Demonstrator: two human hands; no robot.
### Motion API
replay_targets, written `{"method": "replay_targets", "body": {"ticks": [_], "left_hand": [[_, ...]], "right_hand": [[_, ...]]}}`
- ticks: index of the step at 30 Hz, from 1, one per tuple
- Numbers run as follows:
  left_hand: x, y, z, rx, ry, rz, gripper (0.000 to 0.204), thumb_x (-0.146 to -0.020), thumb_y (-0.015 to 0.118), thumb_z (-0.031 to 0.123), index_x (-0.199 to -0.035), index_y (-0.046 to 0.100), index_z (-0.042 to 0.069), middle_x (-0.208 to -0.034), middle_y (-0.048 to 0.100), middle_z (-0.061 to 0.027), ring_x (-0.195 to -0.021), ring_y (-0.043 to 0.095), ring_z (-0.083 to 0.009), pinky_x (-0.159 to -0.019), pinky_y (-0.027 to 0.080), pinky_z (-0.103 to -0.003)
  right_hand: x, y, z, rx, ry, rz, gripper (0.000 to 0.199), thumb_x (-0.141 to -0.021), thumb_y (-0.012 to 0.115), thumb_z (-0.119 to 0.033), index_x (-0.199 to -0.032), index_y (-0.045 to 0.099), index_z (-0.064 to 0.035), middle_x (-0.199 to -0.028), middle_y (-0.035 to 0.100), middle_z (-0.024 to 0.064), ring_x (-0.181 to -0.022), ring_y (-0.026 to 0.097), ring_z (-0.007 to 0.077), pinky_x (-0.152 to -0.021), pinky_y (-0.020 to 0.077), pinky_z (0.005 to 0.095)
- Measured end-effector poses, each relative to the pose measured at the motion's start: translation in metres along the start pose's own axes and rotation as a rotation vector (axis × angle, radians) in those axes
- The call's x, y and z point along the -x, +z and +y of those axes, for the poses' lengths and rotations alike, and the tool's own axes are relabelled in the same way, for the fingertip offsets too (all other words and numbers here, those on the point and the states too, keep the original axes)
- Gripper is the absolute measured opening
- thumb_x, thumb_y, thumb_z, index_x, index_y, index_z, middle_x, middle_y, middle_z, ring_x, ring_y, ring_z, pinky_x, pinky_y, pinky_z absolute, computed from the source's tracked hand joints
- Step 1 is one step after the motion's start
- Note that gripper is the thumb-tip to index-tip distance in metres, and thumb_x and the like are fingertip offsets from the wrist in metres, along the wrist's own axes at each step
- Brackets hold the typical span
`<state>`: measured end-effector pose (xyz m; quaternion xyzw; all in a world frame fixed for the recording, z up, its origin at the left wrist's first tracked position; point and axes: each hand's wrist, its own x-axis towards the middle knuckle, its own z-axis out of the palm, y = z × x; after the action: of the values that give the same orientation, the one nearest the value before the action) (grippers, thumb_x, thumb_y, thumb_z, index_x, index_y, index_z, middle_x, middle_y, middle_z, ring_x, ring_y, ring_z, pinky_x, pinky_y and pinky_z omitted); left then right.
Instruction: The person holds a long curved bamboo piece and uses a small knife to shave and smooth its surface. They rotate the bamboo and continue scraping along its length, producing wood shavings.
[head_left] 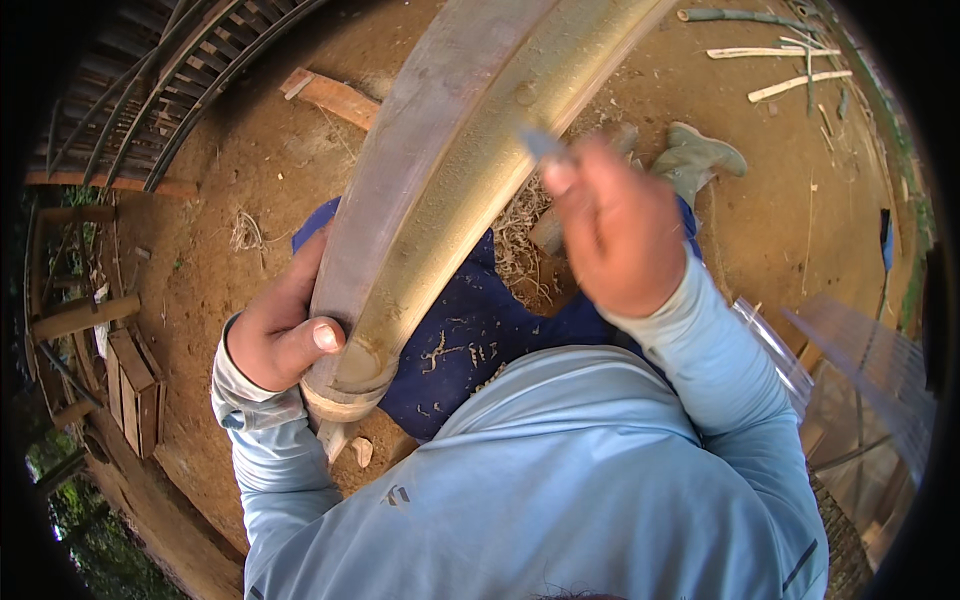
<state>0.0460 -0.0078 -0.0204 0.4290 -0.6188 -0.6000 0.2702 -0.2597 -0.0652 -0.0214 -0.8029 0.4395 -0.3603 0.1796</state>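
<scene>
Gripping the near end, the left hand (272, 340) should brace the bamboo piece (440, 190) slanting up rightward from it; farther right, a small blade (542, 146), clasped in the right hand (622, 235), probably works best in shallow strokes

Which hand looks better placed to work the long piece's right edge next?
Probably the right hand: it holds a blurred blade near that edge, while the left hand grips the long piece by its near end.

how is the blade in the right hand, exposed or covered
Exposed: the grey blade juts bare from the right hand, toward the long pole. It is blurred, and the hand hides any handle.
</scene>
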Motion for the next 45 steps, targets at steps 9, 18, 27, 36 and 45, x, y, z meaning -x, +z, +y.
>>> {"method": "replay_targets", "body": {"ticks": [9,18,27,36,45], "left_hand": [[-0.002,-0.008,-0.002,-0.017,-0.030,-0.028,0.107,-0.085,0.065,0.063,-0.150,0.023,-0.011,-0.142,0.045,-0.0194,-0.132,0.043,-0.0257,-0.110,0.030,-0.035],[0.000,-0.011,-0.007,0.010,-0.023,-0.023,0.105,-0.086,0.065,0.061,-0.150,0.022,-0.010,-0.142,0.044,-0.0193,-0.132,0.042,-0.0253,-0.110,0.029,-0.035],[-0.003,-0.012,-0.005,0.022,-0.017,-0.036,0.105,-0.085,0.066,0.061,-0.150,0.023,-0.010,-0.142,0.045,-0.0183,-0.131,0.043,-0.0242,-0.110,0.030,-0.035],[-0.002,-0.015,-0.009,-0.003,-0.025,-0.035,0.104,-0.085,0.065,0.062,-0.150,0.025,-0.010,-0.141,0.046,-0.0182,-0.130,0.044,-0.0244,-0.109,0.030,-0.035],[-0.003,-0.009,-0.005,0.048,-0.036,-0.031,0.106,-0.084,0.066,0.063,-0.149,0.026,-0.010,-0.139,0.047,-0.0190,-0.129,0.045,-0.0244,-0.109,0.031,-0.035]], "right_hand": [[-0.051,-0.034,0.008,-0.097,0.173,0.262,0.037,-0.106,0.047,-0.033,-0.082,0.053,-0.0049,-0.060,0.050,-0.0006,-0.050,0.047,0.0076,-0.047,0.0374,0.0253],[-0.022,-0.011,0.011,0.073,-0.009,0.134,0.025,-0.102,0.053,-0.024,-0.085,0.052,-0.0047,-0.062,0.053,0.0146,-0.051,0.055,0.0333,-0.048,0.0426,0.0424],[0.034,0.043,-0.017,-0.082,-0.138,-0.350,0.019,-0.093,0.065,-0.020,-0.086,0.055,-0.0066,-0.061,0.054,0.0120,-0.052,0.059,0.0312,-0.048,0.0476,0.0423],[-0.007,-0.001,-0.003,0.059,-0.053,0.013,0.024,-0.099,0.058,-0.024,-0.085,0.053,-0.0058,-0.063,0.055,0.0159,-0.054,0.059,0.0368,-0.049,0.0449,0.0451],[-0.039,-0.034,0.002,0.172,0.002,0.182,0.028,-0.101,0.055,-0.024,-0.082,0.053,-0.0039,-0.063,0.054,0.0149,-0.055,0.056,0.0335,-0.051,0.0428,0.0423]]}}
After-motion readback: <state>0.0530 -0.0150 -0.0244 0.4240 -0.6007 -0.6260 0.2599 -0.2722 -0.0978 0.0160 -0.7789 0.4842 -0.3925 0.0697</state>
